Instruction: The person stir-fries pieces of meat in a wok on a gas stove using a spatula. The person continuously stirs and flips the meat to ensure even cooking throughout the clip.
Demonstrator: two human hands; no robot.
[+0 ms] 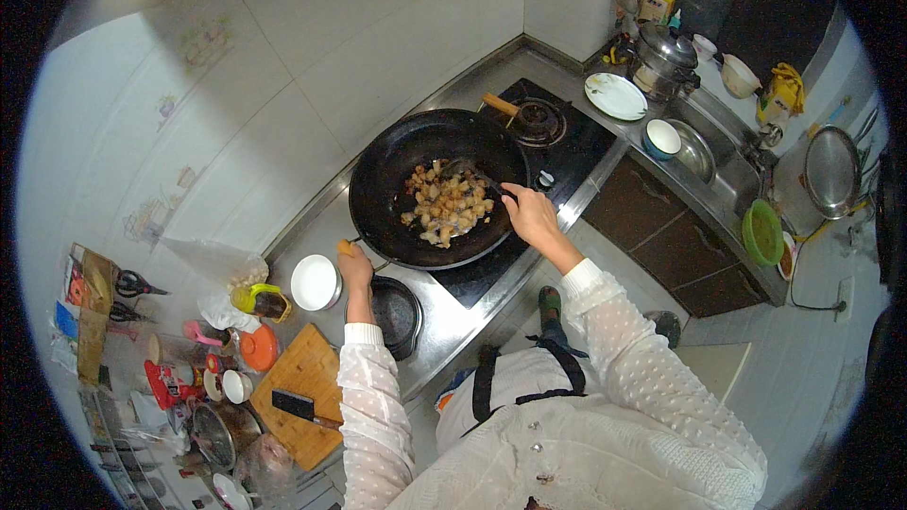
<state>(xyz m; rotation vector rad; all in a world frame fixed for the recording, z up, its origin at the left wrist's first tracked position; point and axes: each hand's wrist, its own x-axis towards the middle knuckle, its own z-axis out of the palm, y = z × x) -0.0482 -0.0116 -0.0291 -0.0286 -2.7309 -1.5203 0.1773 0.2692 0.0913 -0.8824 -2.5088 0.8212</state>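
Note:
A large black wok [382, 191] sits over the black gas hob [468, 283]. Small browned food pieces [446, 202] lie in its bottom. My left hand [356, 273] grips the wok's yellowish handle [345, 248] at the near left. My right hand [531, 216] is closed on the dark handle of a spatula or ladle [485, 178], whose head rests among the pieces; its exact shape is hard to tell. Left of my left hand stands a white bowl [315, 282]. Beneath and beside my left wrist is a smaller black pan [397, 315].
A cleaver [293, 404] lies on a wooden cutting board [312, 358] at left, near an oil bottle [262, 302] and an orange lid [258, 348]. A wooden-handled utensil [499, 104] touches the rear burner. A white plate [615, 96], steel pot [665, 60] and sink [737, 184] are at right.

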